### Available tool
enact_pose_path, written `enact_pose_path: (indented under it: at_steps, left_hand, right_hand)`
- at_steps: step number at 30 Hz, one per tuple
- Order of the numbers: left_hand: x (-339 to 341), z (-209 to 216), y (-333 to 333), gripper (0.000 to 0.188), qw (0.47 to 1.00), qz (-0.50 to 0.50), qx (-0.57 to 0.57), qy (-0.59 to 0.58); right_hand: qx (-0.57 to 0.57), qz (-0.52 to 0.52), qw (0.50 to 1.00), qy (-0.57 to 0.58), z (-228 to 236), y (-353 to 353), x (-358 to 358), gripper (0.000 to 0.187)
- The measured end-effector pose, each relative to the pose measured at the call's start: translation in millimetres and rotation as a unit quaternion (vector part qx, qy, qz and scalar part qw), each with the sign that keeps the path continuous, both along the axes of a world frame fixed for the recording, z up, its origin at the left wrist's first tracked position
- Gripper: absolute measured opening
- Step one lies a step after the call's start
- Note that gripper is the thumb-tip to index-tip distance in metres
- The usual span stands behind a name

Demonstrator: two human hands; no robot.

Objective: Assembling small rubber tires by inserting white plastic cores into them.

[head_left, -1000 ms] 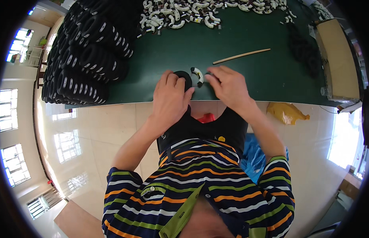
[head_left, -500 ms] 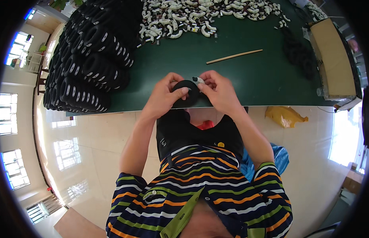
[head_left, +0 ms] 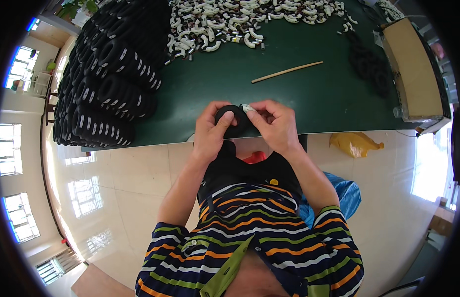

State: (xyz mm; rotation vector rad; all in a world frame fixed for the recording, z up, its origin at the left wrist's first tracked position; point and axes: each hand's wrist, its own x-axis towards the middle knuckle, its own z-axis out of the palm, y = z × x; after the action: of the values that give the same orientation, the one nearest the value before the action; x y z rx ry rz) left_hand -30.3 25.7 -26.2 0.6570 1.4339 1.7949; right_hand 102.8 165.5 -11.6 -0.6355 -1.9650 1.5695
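Note:
Over the near table edge, a black ring [head_left: 235, 130], soft-looking and padded, is held between my hands. My left hand [head_left: 211, 129] is closed round its left side, with the thumb reaching into the hole. At the ring's upper right, my right hand [head_left: 276, 123] pinches a small white curved piece [head_left: 247, 108] that touches the ring; the fingers cover most of this piece. Whether the piece sits inside the ring's cover cannot be made out. Farther off on the tabletop lies a thin wooden stick [head_left: 287, 72].
Stacked black rings [head_left: 99, 84] rise high at the left of the green table [head_left: 205, 84]. Many white curved pieces [head_left: 225, 24] lie heaped at the far side. A cardboard box [head_left: 413, 74] and dark rings [head_left: 371, 64] are at the right. Yellow [head_left: 356, 143] and blue bags [head_left: 345, 195] lie on the floor.
Both hands have come slightly nearer to me with the ring. The right fingers now cover more of the white piece, and the ring is turned a little.

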Motion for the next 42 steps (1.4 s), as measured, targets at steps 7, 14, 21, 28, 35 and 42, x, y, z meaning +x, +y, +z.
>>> enact_pose_path:
  at_steps: [7, 14, 21, 28, 35, 42]
  left_hand:
    - [2.6, -2.1, 0.2, 0.028, 1.0, 0.013, 0.005, 0.001]
    - [3.2, -2.5, 2.0, 0.029, 0.997, -0.015, 0.042, -0.056]
    - [4.9, -0.5, 0.6, 0.025, 1.0, -0.009, 0.01, 0.016]
    - [3.5, 0.2, -7.6, 0.023, 0.988, -0.037, -0.067, 0.132]
    - [14.3, 15.2, -15.2, 0.029, 0.974, -0.06, -0.12, 0.181]
    - [14.6, 9.4, -21.7, 0.025, 0.995, -0.05, -0.039, 0.083]
  right_hand:
    - [0.092, 0.036, 0.995, 0.015, 5.5, 1.1, 7.4, 0.018]
    - [0.072, 0.073, 0.993, 0.055, 1.3, 6.2, 10.4, 0.02]
    - [0.047, 0.103, 0.993, 0.03, 0.2, 8.5, 13.1, 0.021]
    - [0.074, 0.069, 0.995, 0.02, -5.2, 3.3, 12.2, 0.018]
    - [0.028, 0.119, 0.991, 0.061, -3.3, 4.9, 12.9, 0.024]
    - [-0.001, 0.1, 0.994, 0.042, 0.2, 3.2, 13.5, 0.017]
